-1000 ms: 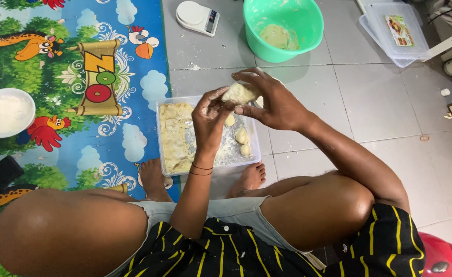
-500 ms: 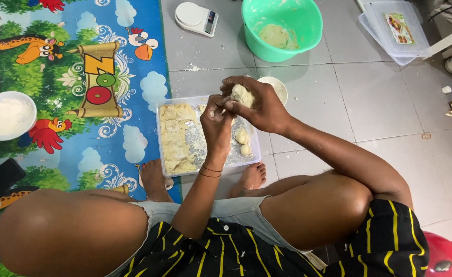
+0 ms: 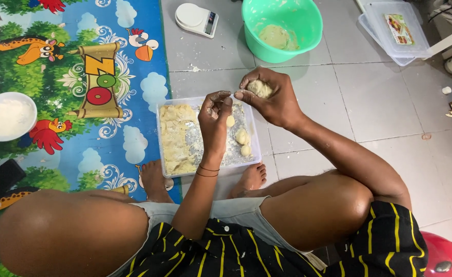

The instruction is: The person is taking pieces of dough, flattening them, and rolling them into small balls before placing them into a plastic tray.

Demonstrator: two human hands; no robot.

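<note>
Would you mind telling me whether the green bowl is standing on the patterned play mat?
No, the green bowl stands on the grey floor tiles, to the right of the play mat.

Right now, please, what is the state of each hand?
Left hand: floury fingers loosely curled above the clear rectangular plastic tray, holding nothing visible.
Right hand: closed around a pale round dough ball.
</note>
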